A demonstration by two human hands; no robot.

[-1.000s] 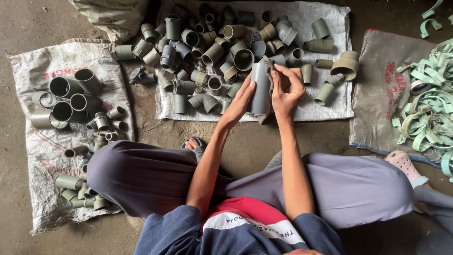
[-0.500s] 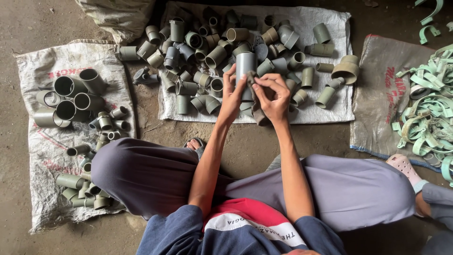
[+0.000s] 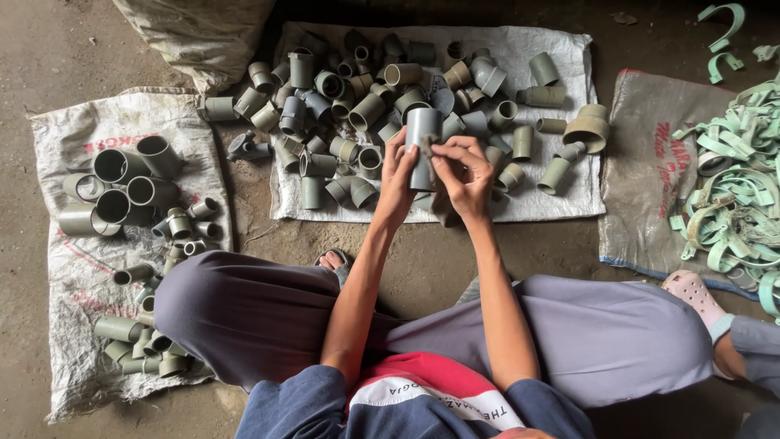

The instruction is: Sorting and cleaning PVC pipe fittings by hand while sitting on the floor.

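- Grey plastic: a short pipe piece [image 3: 422, 146] stands upright between both hands, held just above the white sack [image 3: 569, 203] that lies straight ahead of the person.
- Left hand [image 3: 397, 180] wraps the pipe piece's left side, fingers curled round its wall.
- Right hand [image 3: 461, 175] has its fingertips pinched together against the pipe piece's upper right edge; whether something small sits in that pinch cannot be told.
- Under and behind the hands, the white sack carries a heap of pipe fittings [image 3: 357, 89], grey and olive, lying every way; a wider tan reducer [image 3: 588, 128] sits near its right edge.
- Left of the white sack, a second printed sack [image 3: 57, 268] holds larger grey sleeves [image 3: 122, 183] at its far end and small couplings [image 3: 138, 349] at its near end.
- Right of the white sack, a brown sack [image 3: 650, 187] lies partly covered by a tangle of pale green curled strips [image 3: 731, 203].
- Nearer than the white sack, the person's grey trousers [image 3: 244, 313] spread wide, one sandalled foot [image 3: 335, 262] showing between the knees.
- Beyond its far left corner, a stuffed bag [image 3: 199, 32] rests.
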